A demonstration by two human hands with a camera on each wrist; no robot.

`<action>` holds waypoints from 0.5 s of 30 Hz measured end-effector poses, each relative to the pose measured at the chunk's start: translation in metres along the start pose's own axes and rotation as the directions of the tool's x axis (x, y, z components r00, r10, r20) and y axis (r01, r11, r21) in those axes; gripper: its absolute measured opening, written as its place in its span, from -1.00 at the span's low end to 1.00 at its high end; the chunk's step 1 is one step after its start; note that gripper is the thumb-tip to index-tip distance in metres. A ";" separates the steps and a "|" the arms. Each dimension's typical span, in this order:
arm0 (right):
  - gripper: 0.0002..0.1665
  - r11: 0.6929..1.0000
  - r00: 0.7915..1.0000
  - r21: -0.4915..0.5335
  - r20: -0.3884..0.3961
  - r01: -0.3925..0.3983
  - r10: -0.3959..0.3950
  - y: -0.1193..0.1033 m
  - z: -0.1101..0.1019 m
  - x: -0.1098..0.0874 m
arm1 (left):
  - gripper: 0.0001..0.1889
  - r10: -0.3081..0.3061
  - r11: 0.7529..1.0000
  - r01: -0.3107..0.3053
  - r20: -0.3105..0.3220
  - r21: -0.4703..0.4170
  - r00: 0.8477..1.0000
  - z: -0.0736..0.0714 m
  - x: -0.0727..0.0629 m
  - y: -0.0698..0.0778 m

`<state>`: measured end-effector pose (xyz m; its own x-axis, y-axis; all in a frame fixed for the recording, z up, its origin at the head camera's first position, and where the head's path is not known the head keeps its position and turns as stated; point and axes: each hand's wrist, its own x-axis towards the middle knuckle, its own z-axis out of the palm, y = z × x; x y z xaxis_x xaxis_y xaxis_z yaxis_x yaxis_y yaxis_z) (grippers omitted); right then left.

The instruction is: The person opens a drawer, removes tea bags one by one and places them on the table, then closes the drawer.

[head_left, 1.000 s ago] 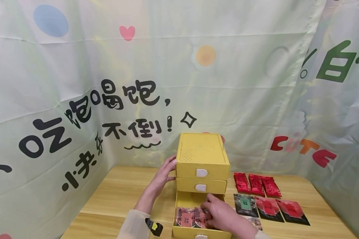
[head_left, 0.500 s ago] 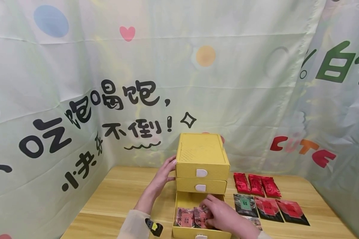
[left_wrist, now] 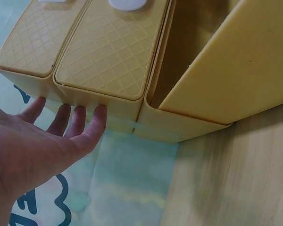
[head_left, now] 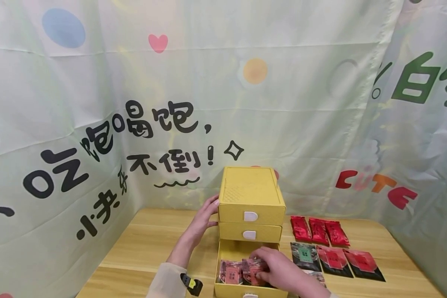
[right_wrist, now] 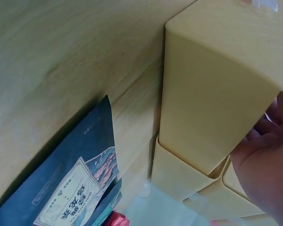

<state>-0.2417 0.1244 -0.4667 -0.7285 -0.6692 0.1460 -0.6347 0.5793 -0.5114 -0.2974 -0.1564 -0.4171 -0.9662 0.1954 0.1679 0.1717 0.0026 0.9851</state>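
Observation:
A small yellow drawer cabinet stands on the table with its bottom drawer pulled out. My left hand rests its fingertips against the cabinet's left side; in the left wrist view the fingers press lightly on the wall, with the thumb mostly out of frame. Inside the drawer lie pink-and-dark tea sachets, one at the left and another tea sachet beside it. My right hand reaches over the drawer's right wall and pinches this second sachet between thumb and fingers. The drawer wall hides most fingers in the right wrist view.
Right of the cabinet, several red packets lie at the back. Before them are a green-labelled dark sachet and two red-and-black ones. A blue tea sachet lies beside the drawer. A printed curtain hangs behind.
My right fingers shift slightly over the right-hand sachet in the drawer, which moves only a little. My left hand stays against the cabinet's side.

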 end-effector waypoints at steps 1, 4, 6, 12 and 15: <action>-0.60 1.000 1.000 0.009 0.003 -0.007 0.007 0.000 0.000 0.000 | -0.33 -0.002 1.000 0.002 0.000 -0.001 1.000 0.000 0.000 0.000; -0.62 0.999 1.000 0.046 0.002 -0.014 0.014 0.000 -0.002 -0.002 | -0.32 -0.003 1.000 0.003 0.001 -0.001 1.000 -0.001 0.001 0.000; -0.64 0.997 1.000 0.073 -0.002 -0.018 0.018 0.000 -0.002 -0.002 | -0.32 -0.004 1.000 0.004 0.002 -0.003 1.000 -0.001 0.001 -0.001; -0.66 0.986 0.998 0.164 -0.037 -0.034 0.041 -0.002 -0.003 -0.005 | -0.32 -0.002 1.000 0.002 0.002 -0.006 1.000 -0.001 0.001 -0.001; -0.69 0.979 0.997 0.201 -0.053 -0.038 0.050 -0.003 -0.004 -0.006 | -0.31 0.006 1.000 -0.006 0.010 0.004 1.000 -0.001 0.001 -0.001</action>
<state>-0.2360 0.1285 -0.4631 -0.7719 -0.6139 0.1653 -0.5417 0.4989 -0.6766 -0.2987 -0.1571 -0.4180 -0.9631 0.2054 0.1738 0.1786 0.0048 0.9839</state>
